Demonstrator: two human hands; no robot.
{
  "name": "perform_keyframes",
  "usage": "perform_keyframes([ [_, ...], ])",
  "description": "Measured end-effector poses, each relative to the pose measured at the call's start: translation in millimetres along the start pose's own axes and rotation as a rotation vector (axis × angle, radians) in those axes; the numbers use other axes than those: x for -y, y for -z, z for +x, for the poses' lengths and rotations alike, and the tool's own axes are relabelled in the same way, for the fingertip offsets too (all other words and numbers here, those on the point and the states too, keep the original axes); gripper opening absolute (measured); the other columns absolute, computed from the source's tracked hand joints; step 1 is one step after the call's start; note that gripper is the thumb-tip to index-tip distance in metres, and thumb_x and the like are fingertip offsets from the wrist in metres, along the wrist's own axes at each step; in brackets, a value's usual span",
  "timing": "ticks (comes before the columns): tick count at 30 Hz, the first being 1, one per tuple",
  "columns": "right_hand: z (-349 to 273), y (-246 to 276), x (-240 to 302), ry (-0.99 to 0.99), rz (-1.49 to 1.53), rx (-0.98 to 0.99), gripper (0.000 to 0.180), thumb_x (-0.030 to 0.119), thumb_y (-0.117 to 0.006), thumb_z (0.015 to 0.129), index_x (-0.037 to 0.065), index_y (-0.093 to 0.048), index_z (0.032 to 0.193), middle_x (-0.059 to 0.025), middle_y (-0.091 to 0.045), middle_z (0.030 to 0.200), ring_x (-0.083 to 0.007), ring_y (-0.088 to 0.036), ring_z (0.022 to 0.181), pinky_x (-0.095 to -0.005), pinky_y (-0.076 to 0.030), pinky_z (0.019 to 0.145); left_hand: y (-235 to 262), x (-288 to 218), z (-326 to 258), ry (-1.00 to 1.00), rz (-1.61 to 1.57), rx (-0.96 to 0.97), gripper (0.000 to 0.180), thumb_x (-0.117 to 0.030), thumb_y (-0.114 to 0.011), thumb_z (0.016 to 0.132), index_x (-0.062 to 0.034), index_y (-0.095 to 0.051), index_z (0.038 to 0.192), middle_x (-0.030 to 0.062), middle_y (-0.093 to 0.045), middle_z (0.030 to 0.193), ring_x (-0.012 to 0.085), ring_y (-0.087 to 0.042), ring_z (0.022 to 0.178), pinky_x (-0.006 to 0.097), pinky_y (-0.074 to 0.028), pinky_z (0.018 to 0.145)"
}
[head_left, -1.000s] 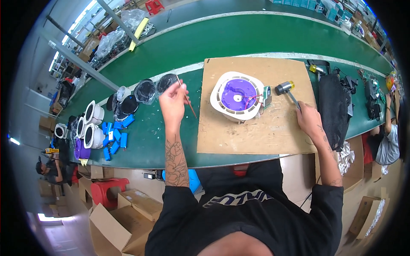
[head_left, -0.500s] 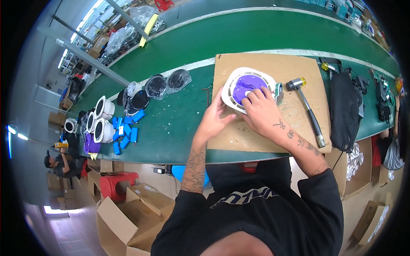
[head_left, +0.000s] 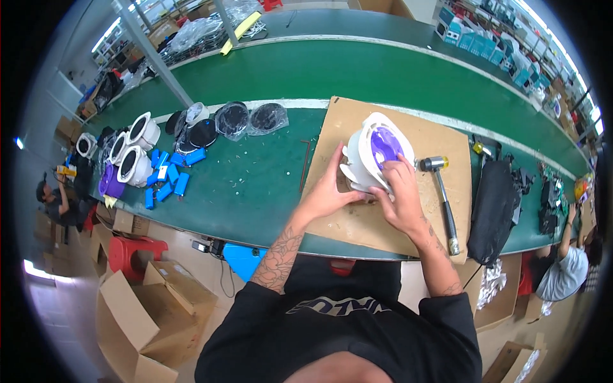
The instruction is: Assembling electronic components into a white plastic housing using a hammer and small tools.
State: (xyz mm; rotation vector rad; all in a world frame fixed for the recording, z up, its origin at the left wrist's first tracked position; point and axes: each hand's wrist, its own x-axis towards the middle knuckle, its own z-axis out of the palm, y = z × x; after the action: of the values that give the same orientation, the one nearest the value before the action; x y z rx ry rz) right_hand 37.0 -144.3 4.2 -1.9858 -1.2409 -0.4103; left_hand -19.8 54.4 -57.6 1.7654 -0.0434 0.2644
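A white plastic housing [head_left: 359,167] with a purple insert [head_left: 387,142] in its face is tipped up on its side over the cardboard sheet [head_left: 338,127]. My left hand [head_left: 327,193] grips its left lower side, thumb along the bottom. The fingers of my right hand [head_left: 401,191] are curled at the lower right rim, against the purple insert. Whether a small part sits in those fingertips is hidden. To the right lies a hammer [head_left: 442,191] with a black and yellow head, apart from both hands.
On the left lie several blue battery packs [head_left: 167,182], white housings [head_left: 135,166] and bagged black discs [head_left: 231,120]. A hex key [head_left: 306,163] lies beside the cardboard. A black mesh bag [head_left: 491,210] is at the right. Open cartons [head_left: 131,313] and a red stool [head_left: 131,252] stand below; a person [head_left: 562,274] sits far right.
The housing has been tilted from nearly flat onto its side, its face turned to the right. My right hand has shifted from the insert's middle to the rim. The head view has swung.
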Motion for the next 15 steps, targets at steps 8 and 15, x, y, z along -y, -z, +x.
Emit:
perform_keyframes([
  [8,-9.0,2.6,5.5,0.095,0.260,-0.117,0.033,0.004,-0.073,0.073,-0.003,-0.054,0.098,-0.0206,-0.058,0.099,-0.0381,-0.059,0.097,-0.0568,-0.039,0.106,4.2,-26.4,10.4,-0.290,-0.396,0.071,0.128,-0.031,-0.095,0.063,-0.0061,-0.008,0.155,0.0170,-0.030,0.148,0.0291,-0.035,0.137,0.044,-0.028,0.117],
  [15,-16.0,-2.5,10.7,-0.037,0.297,-0.215,0.030,0.005,-0.071,0.076,-0.004,-0.055,0.100,-0.0198,-0.058,0.100,-0.0363,-0.059,0.098,-0.0540,-0.041,0.105,2.9,-38.7,10.3,-0.213,-0.542,0.018,0.119,-0.025,-0.096,0.062,-0.0074,-0.018,0.150,0.0135,-0.033,0.143,0.0274,-0.035,0.136,0.043,-0.031,0.115],
])
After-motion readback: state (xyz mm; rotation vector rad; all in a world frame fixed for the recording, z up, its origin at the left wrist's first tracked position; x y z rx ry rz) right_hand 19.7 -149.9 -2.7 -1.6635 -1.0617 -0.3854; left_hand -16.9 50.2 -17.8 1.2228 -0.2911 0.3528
